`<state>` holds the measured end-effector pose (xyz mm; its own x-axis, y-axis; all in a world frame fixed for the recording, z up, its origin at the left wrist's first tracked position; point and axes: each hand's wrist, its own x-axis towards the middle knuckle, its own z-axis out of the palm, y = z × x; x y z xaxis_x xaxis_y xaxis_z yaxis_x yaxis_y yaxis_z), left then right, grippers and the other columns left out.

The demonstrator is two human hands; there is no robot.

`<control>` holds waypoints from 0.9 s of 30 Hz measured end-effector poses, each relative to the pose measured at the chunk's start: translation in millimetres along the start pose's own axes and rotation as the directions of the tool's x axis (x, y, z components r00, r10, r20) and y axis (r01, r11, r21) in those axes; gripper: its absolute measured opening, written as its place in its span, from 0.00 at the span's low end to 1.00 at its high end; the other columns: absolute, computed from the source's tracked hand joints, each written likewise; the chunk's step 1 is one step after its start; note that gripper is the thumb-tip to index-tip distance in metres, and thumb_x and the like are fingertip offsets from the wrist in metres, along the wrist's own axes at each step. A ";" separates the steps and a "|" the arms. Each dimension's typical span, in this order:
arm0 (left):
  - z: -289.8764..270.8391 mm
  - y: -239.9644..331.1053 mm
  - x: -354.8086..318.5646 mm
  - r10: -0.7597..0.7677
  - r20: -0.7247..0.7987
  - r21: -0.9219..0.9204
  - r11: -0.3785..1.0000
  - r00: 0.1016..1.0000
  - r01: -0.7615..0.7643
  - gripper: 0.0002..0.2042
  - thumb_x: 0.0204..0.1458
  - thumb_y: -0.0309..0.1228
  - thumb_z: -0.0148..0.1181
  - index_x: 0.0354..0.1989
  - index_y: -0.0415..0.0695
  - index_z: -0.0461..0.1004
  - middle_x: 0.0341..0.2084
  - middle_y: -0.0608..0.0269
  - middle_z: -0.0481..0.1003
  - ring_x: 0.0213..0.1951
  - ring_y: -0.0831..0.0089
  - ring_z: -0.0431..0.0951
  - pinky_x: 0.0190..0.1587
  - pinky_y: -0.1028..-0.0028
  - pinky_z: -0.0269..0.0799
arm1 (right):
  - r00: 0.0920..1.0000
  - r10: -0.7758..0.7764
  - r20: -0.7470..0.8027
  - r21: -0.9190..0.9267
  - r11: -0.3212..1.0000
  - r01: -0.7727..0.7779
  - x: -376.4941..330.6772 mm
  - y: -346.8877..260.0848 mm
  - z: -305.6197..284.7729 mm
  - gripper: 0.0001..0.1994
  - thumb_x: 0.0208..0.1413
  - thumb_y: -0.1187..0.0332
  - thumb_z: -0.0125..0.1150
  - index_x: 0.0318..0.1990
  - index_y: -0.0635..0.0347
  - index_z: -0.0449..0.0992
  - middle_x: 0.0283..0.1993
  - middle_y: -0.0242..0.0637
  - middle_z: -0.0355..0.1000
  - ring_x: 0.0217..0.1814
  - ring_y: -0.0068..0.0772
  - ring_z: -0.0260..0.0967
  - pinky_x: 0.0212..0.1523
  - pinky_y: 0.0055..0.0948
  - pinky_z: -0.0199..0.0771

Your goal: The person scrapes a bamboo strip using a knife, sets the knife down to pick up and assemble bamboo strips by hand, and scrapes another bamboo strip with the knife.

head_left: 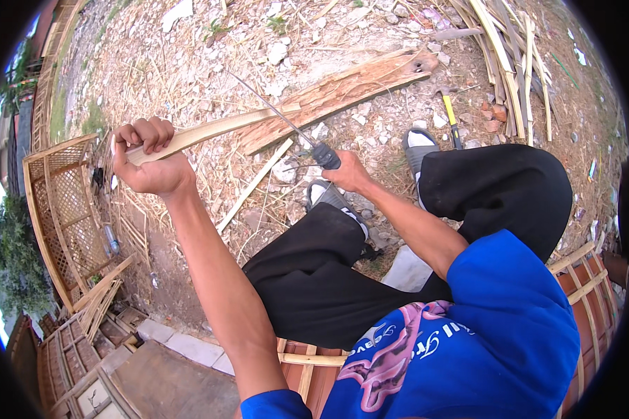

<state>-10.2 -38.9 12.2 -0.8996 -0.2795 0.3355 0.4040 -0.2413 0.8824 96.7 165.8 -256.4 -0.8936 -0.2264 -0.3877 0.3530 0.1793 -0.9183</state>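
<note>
Left hand [150, 157] fisted around near end of bamboo strip [210, 131], which slants up-right across ground toward split log [335, 94]. Right hand [346, 173] clenched on knife [314, 146], blade crossing strip. Strip likely light, springy, splintery-edged; hold well behind blade.

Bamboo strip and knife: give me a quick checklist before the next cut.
1. Left hand closed around the strip end: ok.
2. Right hand grip on the knife handle: ok.
3. Blade meets the strip away from the left fingers: ok.
4. Strip's far end braced on the split log: cannot tell.
5. Feet outside the blade's path: cannot tell.
6. Hammer clear of the work: ok.
</note>
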 end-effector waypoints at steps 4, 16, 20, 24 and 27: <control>9.0 6.5 -2.1 -0.017 0.021 0.035 0.999 1.000 0.016 0.10 0.55 0.40 0.40 0.25 0.51 0.57 0.12 0.71 0.49 0.18 0.78 0.47 0.25 0.75 0.47 | 0.983 -0.116 0.145 0.027 0.993 0.114 -1.7 -96.5 11.4 0.18 0.37 0.62 0.63 0.36 0.64 0.75 0.27 0.45 0.75 0.30 0.39 0.72 0.37 0.36 0.71; 29.9 -0.8 -9.7 0.055 -0.242 0.041 0.998 0.969 -0.046 0.13 0.56 0.41 0.41 0.21 0.52 0.59 0.11 0.70 0.53 0.14 0.79 0.53 0.20 0.79 0.51 | 0.941 -0.199 0.272 0.145 0.976 0.165 -12.3 -146.6 -2.1 0.15 0.38 0.65 0.64 0.32 0.67 0.74 0.21 0.37 0.70 0.24 0.27 0.65 0.32 0.31 0.68; 37.3 -1.0 -12.0 0.072 -0.284 0.093 0.995 0.956 -0.048 0.14 0.56 0.41 0.40 0.19 0.52 0.58 0.09 0.70 0.52 0.13 0.78 0.51 0.20 0.78 0.50 | 0.944 -0.247 0.220 0.124 0.967 0.224 -5.1 -145.2 -4.5 0.15 0.38 0.64 0.64 0.30 0.67 0.74 0.21 0.41 0.71 0.23 0.33 0.66 0.32 0.33 0.69; 32.3 2.1 -13.1 0.017 -0.178 0.083 0.997 0.984 -0.002 0.14 0.56 0.41 0.39 0.18 0.52 0.59 0.06 0.70 0.51 0.12 0.78 0.50 0.20 0.77 0.49 | 0.950 -0.202 0.240 0.114 0.977 0.179 -3.2 -137.9 -4.2 0.16 0.38 0.63 0.64 0.30 0.68 0.74 0.22 0.46 0.72 0.24 0.40 0.68 0.32 0.35 0.70; 34.6 3.0 -13.4 0.010 -0.179 0.093 0.996 0.984 0.007 0.14 0.55 0.41 0.38 0.18 0.52 0.59 0.06 0.70 0.50 0.11 0.77 0.49 0.20 0.77 0.49 | 0.979 -0.145 0.141 0.078 0.988 0.135 3.9 -101.2 1.5 0.15 0.38 0.63 0.63 0.29 0.68 0.74 0.22 0.46 0.73 0.24 0.39 0.69 0.33 0.35 0.70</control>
<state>-2.6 -3.7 21.7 -0.8515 -0.4436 0.2797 0.3805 -0.1556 0.9116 58.0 145.4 -165.0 -0.8869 -0.3831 -0.2581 0.2500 0.0717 -0.9656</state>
